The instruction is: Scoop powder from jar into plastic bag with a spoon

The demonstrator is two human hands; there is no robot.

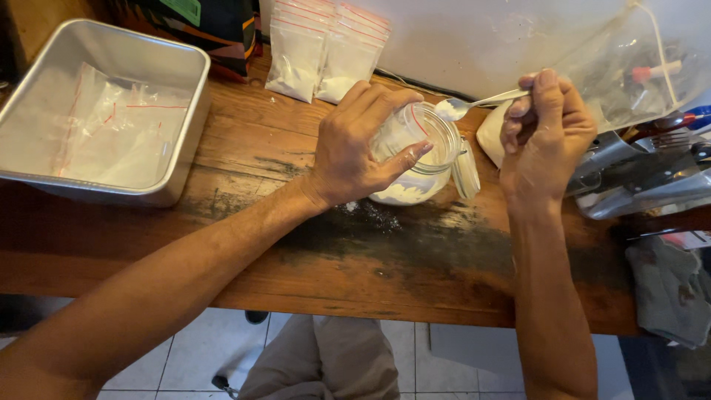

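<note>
My left hand (355,144) grips the side of a clear glass jar (422,159) that stands tilted on the wooden table (244,148), with white powder in its bottom. A small plastic bag with a red strip seems to line the jar's mouth. My right hand (544,130) holds a metal spoon (474,104) by its handle. The spoon's bowl carries white powder and hovers over the jar's rim. The jar's hinged lid (466,170) hangs open on the right side.
A metal tray (181,74) with several empty zip bags sits at the left. Filled bags of white powder (318,52) lean at the back. Spilled powder (374,215) dusts the table. Metal tools (637,178) and a grey cloth (670,289) lie at the right.
</note>
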